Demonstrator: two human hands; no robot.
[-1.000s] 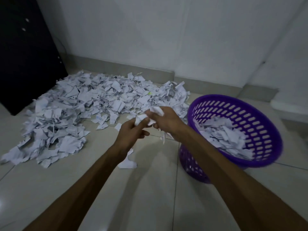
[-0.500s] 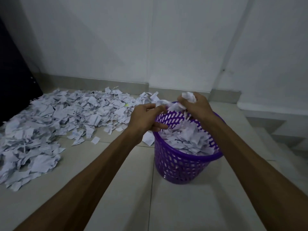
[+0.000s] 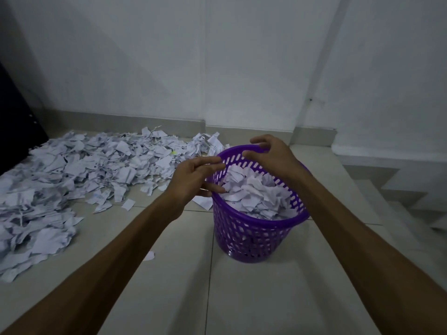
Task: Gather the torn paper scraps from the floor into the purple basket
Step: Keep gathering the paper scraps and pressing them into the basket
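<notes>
Where slots pierce it, round plastic basket [image 3: 256, 234], crumpled scraps [image 3: 251, 192].

I see a purple basket [image 3: 256, 235], its wall a lattice of slots. White scraps [image 3: 254, 192] fill it; left of the basket, white scraps cover pale grey floor tiles [image 3: 266, 298]. Behind stands a white wall [image 3: 169, 56].

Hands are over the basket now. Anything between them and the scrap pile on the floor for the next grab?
Nothing visible: bare tile lies between the left hand, right hand and the scrap pile. The purple basket stands right of the pile, off that path.
</notes>
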